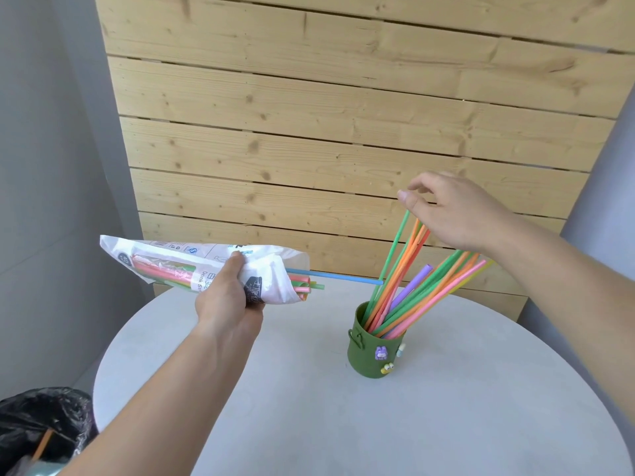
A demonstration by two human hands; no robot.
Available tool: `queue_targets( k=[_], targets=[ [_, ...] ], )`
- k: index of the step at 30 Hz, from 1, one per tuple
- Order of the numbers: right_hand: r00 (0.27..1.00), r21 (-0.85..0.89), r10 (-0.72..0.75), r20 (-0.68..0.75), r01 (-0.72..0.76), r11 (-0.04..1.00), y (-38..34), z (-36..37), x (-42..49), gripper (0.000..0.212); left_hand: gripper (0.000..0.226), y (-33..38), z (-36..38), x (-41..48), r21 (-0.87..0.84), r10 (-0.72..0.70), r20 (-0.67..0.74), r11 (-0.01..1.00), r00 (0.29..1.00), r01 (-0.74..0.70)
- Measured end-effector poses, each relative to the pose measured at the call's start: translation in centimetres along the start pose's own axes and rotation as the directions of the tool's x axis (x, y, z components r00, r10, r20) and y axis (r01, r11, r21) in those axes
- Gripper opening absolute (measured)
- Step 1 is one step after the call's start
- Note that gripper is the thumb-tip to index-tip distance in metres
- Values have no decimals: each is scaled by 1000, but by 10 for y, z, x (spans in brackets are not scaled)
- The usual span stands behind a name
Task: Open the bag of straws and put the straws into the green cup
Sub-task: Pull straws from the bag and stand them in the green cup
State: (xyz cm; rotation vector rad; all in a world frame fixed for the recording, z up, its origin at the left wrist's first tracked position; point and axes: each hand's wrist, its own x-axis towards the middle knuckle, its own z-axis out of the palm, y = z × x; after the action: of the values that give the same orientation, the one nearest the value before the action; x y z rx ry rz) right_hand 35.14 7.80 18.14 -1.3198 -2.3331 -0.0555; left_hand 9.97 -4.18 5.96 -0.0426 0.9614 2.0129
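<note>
My left hand grips the white plastic straw bag around its middle, holding it roughly level above the table's left side. The bag's open end points right, and several straw ends poke out of it; a blue straw sticks out furthest toward the cup. The green cup, decorated with small figures, stands upright on the table and holds several colourful straws leaning up and to the right. My right hand hovers just above the straws' upper ends with relaxed fingers, holding nothing.
The round white table stands in front of a wooden plank wall. A bin lined with a black bag sits on the floor at the lower left, with an orange straw in it.
</note>
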Motion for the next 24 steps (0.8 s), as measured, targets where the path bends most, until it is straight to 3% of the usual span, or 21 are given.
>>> queue_targets(
  k=[3,8,11,13,19,24],
  targets=[
    [992,239,5,-127,26,971,-23,-2,-25,41,46,2,2,-3,-10,3,5,1000,1000,-3],
    [993,557,110,-39,-70,827,-62,21,-69,59,48,8,6,-9,-32,14,51,999,999,-12],
    [976,635,217,17,-178,752,-80,46,-87,46,47,13,8,-14,-42,37,72,999,997,-34],
    [946,717,298,127,-295,632,-87,61,-91,34,43,15,9,-18,-29,59,87,998,994,-57],
    [775,821,371,512,-568,53,-100,93,-98,36,36,10,16,-31,65,221,238,968,946,-243],
    [718,786,374,586,-616,-48,-109,101,-104,25,17,-1,18,-37,155,346,343,896,874,-416]
  ],
)
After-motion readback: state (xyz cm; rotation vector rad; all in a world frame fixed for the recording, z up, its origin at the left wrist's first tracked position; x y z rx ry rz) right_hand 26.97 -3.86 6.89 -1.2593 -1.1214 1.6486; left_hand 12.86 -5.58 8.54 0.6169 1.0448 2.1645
